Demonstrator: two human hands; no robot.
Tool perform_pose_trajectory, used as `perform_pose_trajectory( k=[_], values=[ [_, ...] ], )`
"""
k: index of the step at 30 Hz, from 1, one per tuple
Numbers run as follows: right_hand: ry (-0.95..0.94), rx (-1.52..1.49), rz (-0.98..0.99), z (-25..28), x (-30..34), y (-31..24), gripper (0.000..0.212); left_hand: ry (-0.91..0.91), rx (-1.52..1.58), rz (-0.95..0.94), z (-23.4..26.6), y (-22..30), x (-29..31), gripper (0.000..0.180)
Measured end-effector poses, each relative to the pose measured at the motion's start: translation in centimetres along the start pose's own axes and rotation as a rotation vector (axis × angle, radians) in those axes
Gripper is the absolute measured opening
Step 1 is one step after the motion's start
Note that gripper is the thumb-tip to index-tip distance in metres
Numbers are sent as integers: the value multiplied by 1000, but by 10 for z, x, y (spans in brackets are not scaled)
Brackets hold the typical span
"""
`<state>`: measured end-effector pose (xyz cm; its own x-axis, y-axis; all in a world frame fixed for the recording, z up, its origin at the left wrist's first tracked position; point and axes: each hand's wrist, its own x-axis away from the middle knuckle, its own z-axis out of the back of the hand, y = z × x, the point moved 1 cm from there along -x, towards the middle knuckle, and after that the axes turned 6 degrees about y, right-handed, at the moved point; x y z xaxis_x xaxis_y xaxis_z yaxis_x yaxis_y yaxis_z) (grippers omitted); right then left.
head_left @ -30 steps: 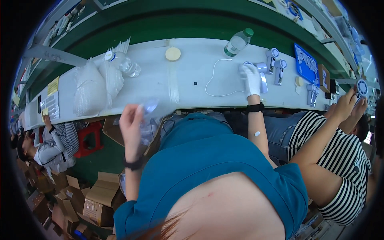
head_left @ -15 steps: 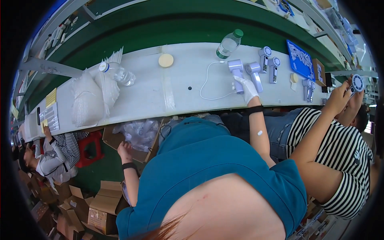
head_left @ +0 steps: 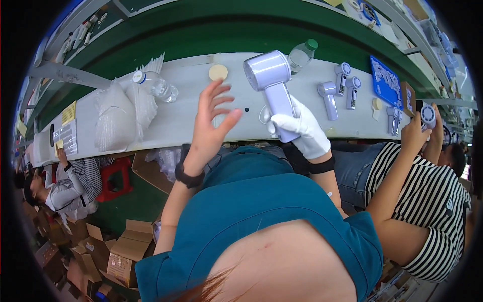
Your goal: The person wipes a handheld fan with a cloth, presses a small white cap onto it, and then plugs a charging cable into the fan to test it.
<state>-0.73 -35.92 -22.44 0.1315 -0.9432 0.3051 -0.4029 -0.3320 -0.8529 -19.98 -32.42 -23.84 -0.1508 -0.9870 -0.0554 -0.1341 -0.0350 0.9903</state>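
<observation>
My right hand (head_left: pixel 305 132), in a white glove, grips a lavender handheld fan (head_left: pixel 279 98) by its handle. The fan is lifted off the white bench, with its round head up and turned to the left. Bare and empty, my left hand (head_left: pixel 215 118) is raised left of the fan with its fingers spread. Part of a white cable (head_left: pixel 262 115) shows behind the fan on the bench. To the right of my gloved hand lies another lavender fan (head_left: pixel 329 100).
A green-capped bottle (head_left: pixel 303 55), a cream round disc (head_left: pixel 218 73) and a clear bottle (head_left: pixel 160 88) are on the bench (head_left: pixel 193 108). White foam sleeves (head_left: pixel 116 121) lie left. More fans (head_left: pixel 353 93) and a blue tray (head_left: pixel 383 80) are right. A co-worker (head_left: pixel 417 201) sits close by, holding a fan.
My right hand has lifted the fan from the bench toward me. My left hand has risen from beside my body to over the bench, fingers spread.
</observation>
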Motion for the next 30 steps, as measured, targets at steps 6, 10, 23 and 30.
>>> perform_pose_trajectory(
  k=[6,10,23,30],
  values=[
    [-98,86,-25,-28,12,-4,50,-83,2,-170,-22,32,-22,68],
    [-138,41,-36,-31,11,0,50,-176,38,-176,-21,40,-23,70],
    [-244,-333,-177,-33,1,4,36,-223,533,147,-21,23,-31,78],
    [-15,-127,-92,-38,4,-4,32,-211,312,-7,-34,17,-23,79]
  ],
)
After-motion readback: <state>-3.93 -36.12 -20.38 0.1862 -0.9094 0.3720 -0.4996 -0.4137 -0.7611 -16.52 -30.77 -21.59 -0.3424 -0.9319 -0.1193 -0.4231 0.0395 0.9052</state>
